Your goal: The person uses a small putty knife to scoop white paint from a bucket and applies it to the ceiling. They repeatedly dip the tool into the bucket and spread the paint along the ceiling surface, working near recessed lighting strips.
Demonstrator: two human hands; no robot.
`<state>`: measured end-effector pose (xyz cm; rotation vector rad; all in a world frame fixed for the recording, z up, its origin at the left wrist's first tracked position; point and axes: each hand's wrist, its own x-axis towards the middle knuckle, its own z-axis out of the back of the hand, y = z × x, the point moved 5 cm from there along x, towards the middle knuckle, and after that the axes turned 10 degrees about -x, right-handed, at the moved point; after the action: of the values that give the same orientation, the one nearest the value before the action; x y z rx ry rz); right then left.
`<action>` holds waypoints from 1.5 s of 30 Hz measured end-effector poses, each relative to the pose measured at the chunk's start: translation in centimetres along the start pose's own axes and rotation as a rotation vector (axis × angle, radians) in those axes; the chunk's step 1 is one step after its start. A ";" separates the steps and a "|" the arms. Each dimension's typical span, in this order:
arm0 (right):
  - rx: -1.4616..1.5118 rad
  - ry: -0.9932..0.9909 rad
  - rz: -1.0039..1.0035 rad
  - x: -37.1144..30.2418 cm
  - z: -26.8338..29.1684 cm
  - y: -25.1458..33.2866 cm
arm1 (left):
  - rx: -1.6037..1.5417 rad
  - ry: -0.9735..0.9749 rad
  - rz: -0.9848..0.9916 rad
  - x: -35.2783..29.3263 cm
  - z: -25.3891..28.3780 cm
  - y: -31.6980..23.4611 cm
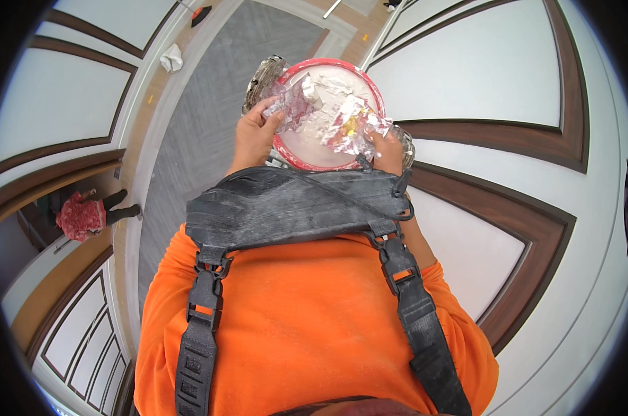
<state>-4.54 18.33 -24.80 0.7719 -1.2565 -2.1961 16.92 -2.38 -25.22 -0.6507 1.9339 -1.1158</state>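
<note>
A red-rimmed bucket [380,93] stands in front of me, with white paste [338,87] inside it. Above the paste, my left hand [254,135] pinches a crumpled, see-through plastic wrapper [299,111] smeared with white. My right hand [388,149] grips a crumpled printed packet [352,128], pink, yellow and silvery, with white paste stuck to it. Whether these two are parts of one torn bag, I cannot tell. Paste-crusted grey objects, one [262,83] at the left of the bucket and one [405,144] beside my right hand, are partly hidden.
White panelled walls with brown mouldings [536,139] rise on both sides. Grey flooring [210,83] runs between them, and a crumpled white piece [171,58] lies by the left wall. Another person [82,216] in a red patterned top is at a doorway on the left.
</note>
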 end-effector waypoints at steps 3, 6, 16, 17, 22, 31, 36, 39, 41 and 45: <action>0.718 0.121 -0.518 -1.0 -2.0 0.8 | 0.059 0.053 -0.137 -1.1 -2.1 0.2; 0.829 0.125 -0.587 -1.3 -3.6 1.1 | 0.296 0.147 -0.376 -2.0 -3.2 -0.3; 0.019 -0.108 -0.133 0.9 0.9 3.3 | 0.579 -0.074 -0.416 -3.2 0.9 -3.5; -0.237 -0.134 -0.144 0.9 1.3 5.3 | 0.536 -0.120 -0.363 -3.3 1.4 -3.3; -0.872 -0.152 -0.061 2.6 -1.4 3.1 | 0.386 -0.176 -0.257 -4.0 3.2 -1.5; -0.938 0.026 0.109 3.3 -7.1 5.4 | 0.276 -0.211 -0.155 -4.7 5.1 1.9; -1.034 0.073 0.457 2.0 -7.7 6.7 | 0.237 -0.226 -0.142 -4.8 5.9 1.8; -1.085 0.163 0.532 1.9 -7.1 7.3 | 0.244 -0.238 -0.141 -5.0 5.7 1.3; -1.120 0.225 0.586 1.8 -7.2 7.5 | 0.327 -0.238 -0.083 -4.7 5.6 0.7; -1.143 0.316 0.632 0.5 -6.7 6.6 | 0.254 -0.222 -0.104 -4.3 5.9 1.9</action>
<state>0.55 10.99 -21.83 0.1694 0.0430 -1.7306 24.08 -1.05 -26.96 -0.7083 1.5553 -1.2721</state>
